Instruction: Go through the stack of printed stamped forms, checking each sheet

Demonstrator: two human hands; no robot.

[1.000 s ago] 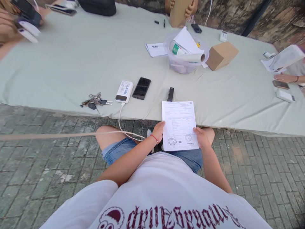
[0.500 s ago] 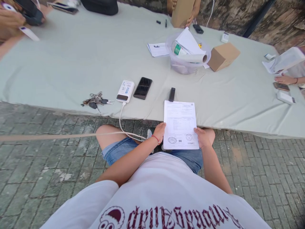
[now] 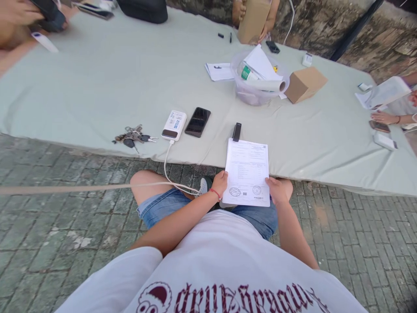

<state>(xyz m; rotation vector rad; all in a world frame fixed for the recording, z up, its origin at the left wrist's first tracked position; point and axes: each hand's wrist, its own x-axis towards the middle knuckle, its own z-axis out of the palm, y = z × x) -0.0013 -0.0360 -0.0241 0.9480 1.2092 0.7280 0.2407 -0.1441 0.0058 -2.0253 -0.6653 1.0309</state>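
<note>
Head view shows both hands, left hand and right hand, closed on the bottom corners of a printed form, held flat over the lap for reading, its top edge reaching the worktop.

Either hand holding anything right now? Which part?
Both hold one printed sheet by its lower edge: left hand at the bottom-left corner, right hand at the bottom-right corner.
</note>
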